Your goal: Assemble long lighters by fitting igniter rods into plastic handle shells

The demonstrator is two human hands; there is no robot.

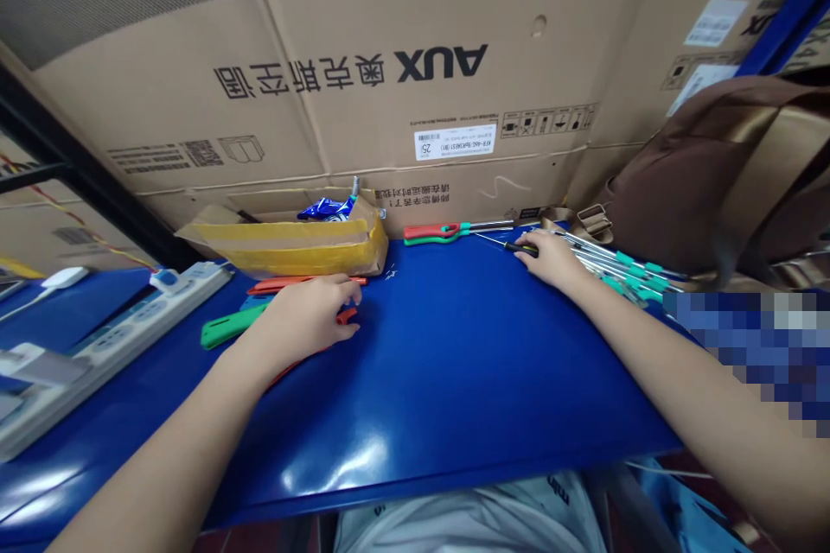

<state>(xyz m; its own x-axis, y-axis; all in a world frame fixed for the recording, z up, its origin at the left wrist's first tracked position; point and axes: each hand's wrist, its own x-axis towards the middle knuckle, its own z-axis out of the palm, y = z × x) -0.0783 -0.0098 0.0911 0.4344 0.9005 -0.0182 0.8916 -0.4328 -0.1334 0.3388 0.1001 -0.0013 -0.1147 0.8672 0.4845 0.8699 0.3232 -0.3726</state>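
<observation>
My left hand (311, 311) is curled over a small pile of plastic lighter casings at the left. An orange casing (347, 316) shows between its thumb and fingers; the palm hides the rest. A green casing (233, 327) pokes out beside the wrist, and a red one (291, 283) lies just beyond the knuckles. My right hand (551, 257) is closed on the black handle of a screwdriver (522, 249), its thin shaft pointing left. Close to that hand lie several metal lighter tubes with teal parts (622, 268). Left of the screwdriver rests a red and green long-nosed lighter (434, 232).
A cardboard box with yellow tape (291, 248) stands at the back, holding a blue packet (328, 208). Tiny pale bits (391, 272) lie beside it. A white power strip (123, 328) runs along the left. Large cardboard (324, 9) walls the back; a brown bag (713, 173) sits right.
</observation>
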